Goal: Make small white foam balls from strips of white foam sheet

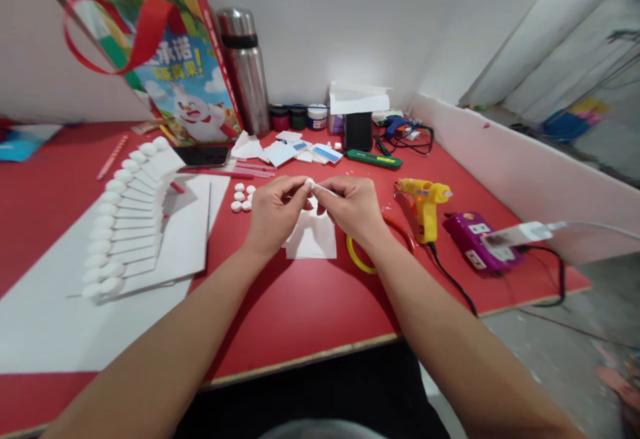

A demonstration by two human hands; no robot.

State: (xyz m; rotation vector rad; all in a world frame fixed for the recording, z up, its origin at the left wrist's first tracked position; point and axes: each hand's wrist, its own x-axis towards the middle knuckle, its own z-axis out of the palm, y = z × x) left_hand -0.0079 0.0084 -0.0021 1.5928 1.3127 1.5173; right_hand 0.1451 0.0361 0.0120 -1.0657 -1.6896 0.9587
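Both hands are together over the middle of the bench (300, 312), fingers pinching a small white piece (311, 184). Left hand (276, 216): thumb and forefinger closed on its rounded end. Right hand (354, 211): fingers closed on it from the other side, a thin white edge showing along the thumb — cannot tell if it's one part or two joined.

Directly below the hands, white cards (313, 239) lie flat on the bench. White round pieces (240, 197) sit in a small cluster just beside the left hand, partly hidden by it. Further left, a curved white stepped model (133, 209) with round pieces along its outer edge stands on a white board (193, 226), over a large white sheet (45, 319).

Right side: a yellow and red ring (361, 264) lies partly behind the right wrist; a yellow glue gun (426, 212) is near it, small orange light on, cord running toward the bench edge. Purple power strip (477, 246) beyond that, with a white plug (520, 234) in it.

Back row: green cutter (374, 159), white scraps (281, 152), black phone (205, 156), paint jars (317, 118), steel flask (254, 79) upright next to a printed bag (193, 89) with red handles.
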